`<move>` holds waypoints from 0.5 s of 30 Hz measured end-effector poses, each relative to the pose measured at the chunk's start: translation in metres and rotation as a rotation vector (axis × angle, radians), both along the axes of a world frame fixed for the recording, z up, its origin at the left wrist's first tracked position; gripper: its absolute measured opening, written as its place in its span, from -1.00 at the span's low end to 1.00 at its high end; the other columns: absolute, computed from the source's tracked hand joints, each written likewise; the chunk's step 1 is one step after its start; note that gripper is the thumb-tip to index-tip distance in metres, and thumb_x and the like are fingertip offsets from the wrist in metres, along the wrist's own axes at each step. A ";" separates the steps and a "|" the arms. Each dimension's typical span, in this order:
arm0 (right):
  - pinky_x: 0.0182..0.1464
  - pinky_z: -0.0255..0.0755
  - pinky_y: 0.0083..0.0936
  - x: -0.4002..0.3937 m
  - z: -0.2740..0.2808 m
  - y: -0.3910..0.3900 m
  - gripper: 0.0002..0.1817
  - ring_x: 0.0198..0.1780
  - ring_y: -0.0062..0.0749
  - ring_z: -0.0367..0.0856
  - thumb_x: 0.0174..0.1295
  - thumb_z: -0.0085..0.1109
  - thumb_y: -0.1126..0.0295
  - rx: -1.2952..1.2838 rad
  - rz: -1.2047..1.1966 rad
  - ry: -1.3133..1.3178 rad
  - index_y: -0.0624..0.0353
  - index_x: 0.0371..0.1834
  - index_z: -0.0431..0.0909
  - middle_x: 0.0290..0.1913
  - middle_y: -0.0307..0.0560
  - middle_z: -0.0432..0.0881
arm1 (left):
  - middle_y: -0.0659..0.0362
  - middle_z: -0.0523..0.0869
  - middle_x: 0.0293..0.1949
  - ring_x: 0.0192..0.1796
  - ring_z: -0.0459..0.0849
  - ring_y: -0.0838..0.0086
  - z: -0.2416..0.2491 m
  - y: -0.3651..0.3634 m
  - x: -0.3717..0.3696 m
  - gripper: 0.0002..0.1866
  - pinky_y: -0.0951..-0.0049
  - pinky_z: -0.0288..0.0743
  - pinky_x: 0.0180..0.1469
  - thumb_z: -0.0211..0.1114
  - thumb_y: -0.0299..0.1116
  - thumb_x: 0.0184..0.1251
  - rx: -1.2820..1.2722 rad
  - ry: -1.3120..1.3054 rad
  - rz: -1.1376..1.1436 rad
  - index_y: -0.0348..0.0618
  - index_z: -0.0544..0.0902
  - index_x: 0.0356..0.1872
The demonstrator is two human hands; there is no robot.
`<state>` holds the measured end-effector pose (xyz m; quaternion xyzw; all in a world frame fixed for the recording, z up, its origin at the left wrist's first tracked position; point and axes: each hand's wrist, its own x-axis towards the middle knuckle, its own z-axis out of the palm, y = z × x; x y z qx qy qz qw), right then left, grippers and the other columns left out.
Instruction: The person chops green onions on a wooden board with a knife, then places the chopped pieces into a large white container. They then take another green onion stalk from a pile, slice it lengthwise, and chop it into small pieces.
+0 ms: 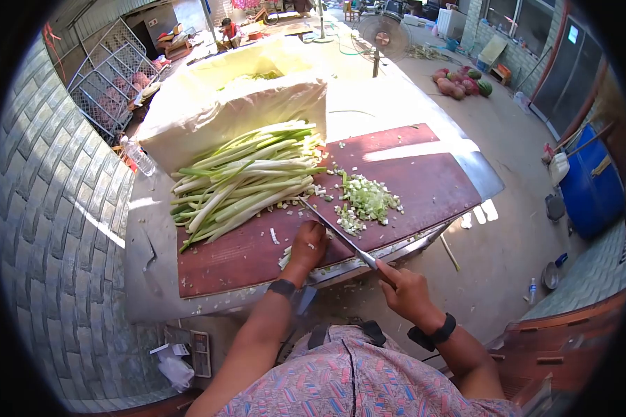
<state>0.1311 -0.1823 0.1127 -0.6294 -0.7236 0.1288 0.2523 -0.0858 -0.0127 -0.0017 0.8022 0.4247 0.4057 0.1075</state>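
A large heap of green onions (247,174) lies across the left part of the dark red cutting board (215,267). My left hand (309,244) is closed near the board's front edge, left of the blade. Pale stalk ends show beside its wrist and at its knuckles, so it appears to hold a few green onions; most of them are hidden under it. My right hand (403,290) grips the handle of a long knife (341,233), whose blade points away to the upper left, past my left knuckles. Beyond the blade sits a pile of chopped green onion (368,199).
A large cloth-lined container (236,108) stands behind the heap on the metal table (146,292). At the left are a plastic bottle (139,156) and a brick wall (62,229). A fan (382,38) and a blue barrel (591,184) stand farther off. Another person (229,31) is in the background.
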 end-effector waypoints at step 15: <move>-0.40 0.47 -0.09 -0.024 -0.055 0.063 -0.45 -0.48 0.08 0.59 0.17 0.24 0.35 0.100 0.013 0.117 -0.16 0.30 0.47 -0.52 0.10 0.57 | 0.07 0.61 -0.29 -0.15 0.56 0.09 0.023 -0.006 -0.006 -0.87 0.18 0.49 -0.10 0.35 -0.54 -0.03 0.064 0.118 -0.026 -0.17 0.61 -0.41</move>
